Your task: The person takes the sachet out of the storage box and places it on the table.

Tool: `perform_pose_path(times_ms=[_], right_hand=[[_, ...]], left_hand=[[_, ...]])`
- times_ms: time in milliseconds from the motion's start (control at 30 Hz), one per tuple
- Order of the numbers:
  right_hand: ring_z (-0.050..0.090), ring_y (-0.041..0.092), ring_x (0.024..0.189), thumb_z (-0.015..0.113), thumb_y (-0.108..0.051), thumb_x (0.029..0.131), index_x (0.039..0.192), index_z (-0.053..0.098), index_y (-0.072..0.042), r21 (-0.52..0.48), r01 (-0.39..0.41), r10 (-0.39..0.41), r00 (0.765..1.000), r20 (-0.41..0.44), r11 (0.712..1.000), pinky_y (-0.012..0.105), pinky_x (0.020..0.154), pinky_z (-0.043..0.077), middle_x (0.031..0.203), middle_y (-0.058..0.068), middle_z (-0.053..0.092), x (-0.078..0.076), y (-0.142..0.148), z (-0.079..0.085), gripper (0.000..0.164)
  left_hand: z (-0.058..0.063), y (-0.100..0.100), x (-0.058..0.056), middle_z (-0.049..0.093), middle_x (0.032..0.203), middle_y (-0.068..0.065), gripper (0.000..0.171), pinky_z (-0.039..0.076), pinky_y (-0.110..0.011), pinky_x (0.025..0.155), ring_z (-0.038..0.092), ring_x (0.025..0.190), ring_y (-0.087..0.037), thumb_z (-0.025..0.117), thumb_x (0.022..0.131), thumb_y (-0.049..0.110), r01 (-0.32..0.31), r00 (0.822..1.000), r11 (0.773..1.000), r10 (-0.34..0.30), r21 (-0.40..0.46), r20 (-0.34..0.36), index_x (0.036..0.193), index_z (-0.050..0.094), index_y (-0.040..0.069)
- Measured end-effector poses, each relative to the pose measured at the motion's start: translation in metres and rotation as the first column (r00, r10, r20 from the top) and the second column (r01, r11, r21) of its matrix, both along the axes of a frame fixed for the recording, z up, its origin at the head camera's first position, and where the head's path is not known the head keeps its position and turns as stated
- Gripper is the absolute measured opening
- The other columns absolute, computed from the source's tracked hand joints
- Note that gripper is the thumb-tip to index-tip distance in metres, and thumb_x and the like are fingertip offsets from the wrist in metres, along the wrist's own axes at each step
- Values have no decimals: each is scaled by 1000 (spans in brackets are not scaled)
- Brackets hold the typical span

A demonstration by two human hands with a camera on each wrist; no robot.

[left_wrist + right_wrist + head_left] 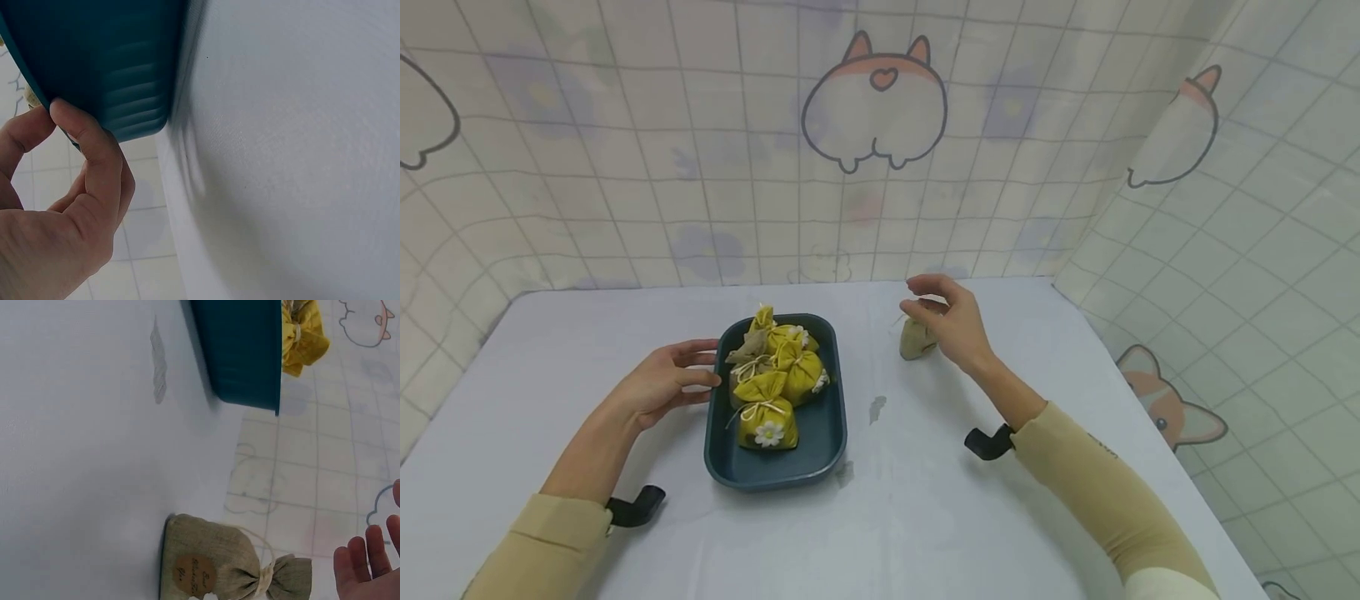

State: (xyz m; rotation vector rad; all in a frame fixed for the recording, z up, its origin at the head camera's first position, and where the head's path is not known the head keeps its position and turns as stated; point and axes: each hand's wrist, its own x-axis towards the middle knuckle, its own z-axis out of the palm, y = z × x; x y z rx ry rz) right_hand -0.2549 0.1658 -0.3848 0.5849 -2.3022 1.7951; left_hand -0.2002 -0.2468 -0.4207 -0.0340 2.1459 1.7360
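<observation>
In the head view my left hand [666, 383] is at the left side of a dark teal tray [808, 467]. The left wrist view shows its fingertips [72, 115] pinching the rim. Several yellow drawstring pouches [767, 425] with white flowers lie in the tray, beside greyish-brown ones that they partly cover. To the tray's right, a brown drawstring pouch [915, 340] stands on the table, partly hidden by my right hand [955, 321]. In the right wrist view that hand's fingers are extended, apart from the pouch's tied neck [269, 578]. A round label [194, 575] is on that pouch.
A white cloth covers the table [925, 500], with small greyish patches [877, 408] near the tray. Checked curtain [737, 167] with dog drawings hangs behind and at both sides. Each wrist wears a black camera mount [990, 442].
</observation>
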Motion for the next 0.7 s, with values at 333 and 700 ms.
perform_pose_path(times_ms=[333,700], right_hand=[[63,20,110,73,-13,97,130,64,-7,117,-164,162,986,32,979,36,95,54,119,6,67,22,-27,1,34],[63,24,114,73,-8,97,131,62,0,132,-389,377,920,110,912,32,94,55,122,16,65,42,-59,-11,37]], left_hand=[[0,1,3,30,157,-31,78,56,-33,88,61,106,-19,64,97,4,8,1000,1000,-8,9,-3,161,20,-3],[1,2,2,33,156,-30,77,57,-32,86,62,105,-20,64,97,3,5,1000,1000,-4,20,-11,161,21,-2]])
